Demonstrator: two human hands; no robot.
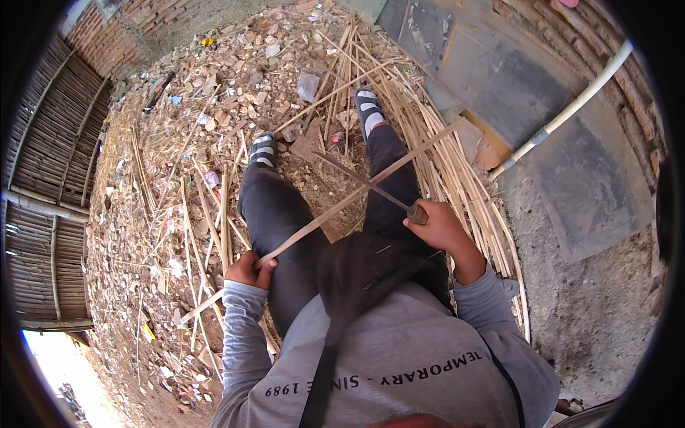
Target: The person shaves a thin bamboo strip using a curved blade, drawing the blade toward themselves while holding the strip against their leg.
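The left hand [251, 271] is closed around a long pale strip [335, 209] slanting forward-right from it, probably light, stiff and springy, best held well clear of the knife [346, 170] gripped in the right hand [439, 228].

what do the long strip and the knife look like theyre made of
Long strip: bamboo or wood, apparently unvarnished, from its matte tan surface and flat shape. Knife blade: probably metal, dull, since it is thin and dark greyish. Knife handle: perhaps matte wood, from its brown colour and rounded end.
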